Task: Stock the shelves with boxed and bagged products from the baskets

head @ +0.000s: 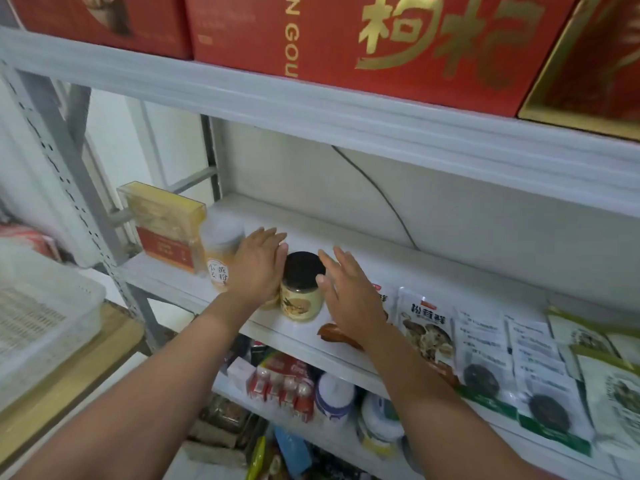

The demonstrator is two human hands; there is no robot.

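The black-lidded jar [300,292] stands upright near the front edge of the middle shelf [346,233], directly between the two hands. The left hand [258,268], fingers straight, seems to touch its left side. The right hand [349,296], also flat and holding nothing, hovers just beside its right side, about equally near.

I stand in what looks like a shop or its stockroom: grey metal shelving [311,109] carries red gift boxes [381,39], jars [301,289] and bagged goods [485,351].
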